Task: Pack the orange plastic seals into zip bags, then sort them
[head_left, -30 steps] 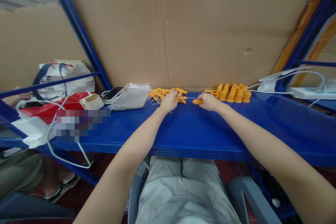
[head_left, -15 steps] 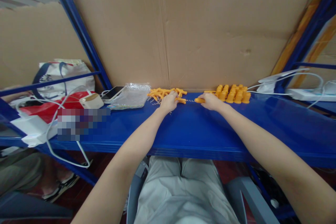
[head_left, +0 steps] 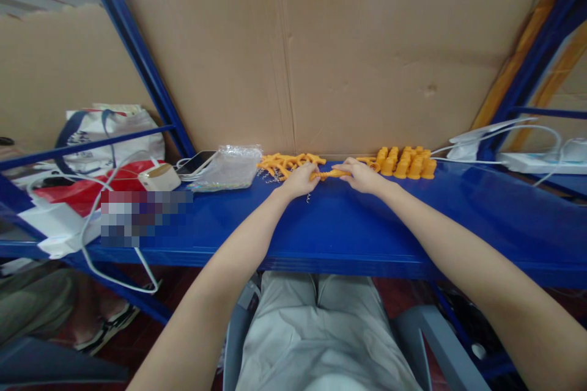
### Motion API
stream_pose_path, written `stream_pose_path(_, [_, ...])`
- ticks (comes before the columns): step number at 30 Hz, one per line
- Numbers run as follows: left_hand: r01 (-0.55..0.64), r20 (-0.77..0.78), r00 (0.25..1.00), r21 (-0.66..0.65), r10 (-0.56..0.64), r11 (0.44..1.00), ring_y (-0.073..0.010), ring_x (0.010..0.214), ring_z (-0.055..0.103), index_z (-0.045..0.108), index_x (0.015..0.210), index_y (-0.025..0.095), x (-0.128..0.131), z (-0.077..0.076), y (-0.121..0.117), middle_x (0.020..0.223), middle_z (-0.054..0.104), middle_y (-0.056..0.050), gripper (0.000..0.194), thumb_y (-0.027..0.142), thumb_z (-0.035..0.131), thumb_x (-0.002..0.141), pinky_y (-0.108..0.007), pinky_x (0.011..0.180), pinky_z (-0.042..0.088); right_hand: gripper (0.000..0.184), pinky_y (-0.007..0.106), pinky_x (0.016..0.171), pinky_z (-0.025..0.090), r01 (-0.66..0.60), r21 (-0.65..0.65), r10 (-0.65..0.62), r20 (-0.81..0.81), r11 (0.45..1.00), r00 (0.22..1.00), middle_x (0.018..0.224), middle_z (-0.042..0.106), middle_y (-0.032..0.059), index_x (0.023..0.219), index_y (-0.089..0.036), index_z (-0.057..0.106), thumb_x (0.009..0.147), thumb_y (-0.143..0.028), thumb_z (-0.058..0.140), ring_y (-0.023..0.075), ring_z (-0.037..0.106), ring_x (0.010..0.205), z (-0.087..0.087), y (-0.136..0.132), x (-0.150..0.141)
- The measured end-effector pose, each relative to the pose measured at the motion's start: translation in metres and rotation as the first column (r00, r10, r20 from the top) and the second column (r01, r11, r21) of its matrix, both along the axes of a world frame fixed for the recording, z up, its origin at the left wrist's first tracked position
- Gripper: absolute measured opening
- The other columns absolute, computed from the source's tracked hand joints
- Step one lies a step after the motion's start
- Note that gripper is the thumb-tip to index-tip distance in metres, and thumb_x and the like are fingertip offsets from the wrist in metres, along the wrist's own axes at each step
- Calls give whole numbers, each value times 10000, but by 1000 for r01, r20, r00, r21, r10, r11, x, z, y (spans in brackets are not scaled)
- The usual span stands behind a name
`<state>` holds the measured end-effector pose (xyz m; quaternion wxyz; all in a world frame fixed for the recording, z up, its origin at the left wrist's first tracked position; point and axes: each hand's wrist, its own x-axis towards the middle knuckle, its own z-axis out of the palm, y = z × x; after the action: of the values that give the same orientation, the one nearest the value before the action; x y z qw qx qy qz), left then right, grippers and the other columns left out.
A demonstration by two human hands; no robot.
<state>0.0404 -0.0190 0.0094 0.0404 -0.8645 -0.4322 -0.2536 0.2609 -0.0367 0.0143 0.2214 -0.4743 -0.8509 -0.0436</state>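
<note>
My left hand (head_left: 301, 179) is closed on an orange corkscrew (head_left: 322, 176), held above the blue shelf top. From the right, my right hand (head_left: 361, 175) pinches a slim orange piece (head_left: 338, 173) that meets the corkscrew end to end. No bare spiral shows between the two. Below my left fingers a metal spiral (head_left: 309, 197) pokes out. Behind that hand lies a pile of orange corkscrews (head_left: 279, 162) with metal spirals. Just beyond my right hand stand rows of orange cup-shaped pieces (head_left: 407, 164). My fingers partly hide what they grip.
A clear plastic bag (head_left: 227, 170) and a phone (head_left: 198, 162) lie left of the pile. White chargers and cables (head_left: 57, 223) crowd the shelf's left end. A cardboard sheet (head_left: 348, 61) stands behind. At right are a power strip (head_left: 527, 163) and cables. Another person's leg (head_left: 34, 305) shows lower left.
My right hand has moved left, bringing its orange piece up against the corkscrew in my left hand. The metal spiral that showed between them is now covered.
</note>
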Motion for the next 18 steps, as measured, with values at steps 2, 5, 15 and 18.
stream_pose_path(2, [1,-27,1000,14,-1,1000,-235,1072,653,662,969,172,-1,0,1,1086,684,-96,135,173,548,897,-375,982,518,445,364,986,487,-49,-13,48,-53,999,997,1127,646,122,1343,-202,660,908,-169,573,227,657,1023,-2,4,2])
stream_pose_path(5, [-5,-87,996,58,10,998,-245,1069,646,688,968,166,-2,0,0,1073,677,-106,167,178,536,902,-384,973,517,437,376,988,496,-106,-46,99,-131,993,987,1126,679,112,1324,-201,672,893,-176,599,217,665,1025,-5,7,4])
stream_pose_path(15, [48,-66,997,43,-45,998,-228,1050,650,737,965,169,-3,4,-2,1038,705,-89,194,203,558,900,-367,971,521,439,408,1023,500,-96,-180,37,-305,979,952,1270,700,117,1293,-180,681,856,-196,642,235,662,1144,-3,10,8])
stream_pose_path(18, [59,-34,998,22,-58,998,-235,1047,656,737,956,161,-3,4,0,1036,712,-98,182,188,568,894,-375,973,522,486,425,1002,516,-73,-207,-4,-347,976,938,1263,699,121,1329,-177,646,846,-226,670,240,669,1121,-3,12,12])
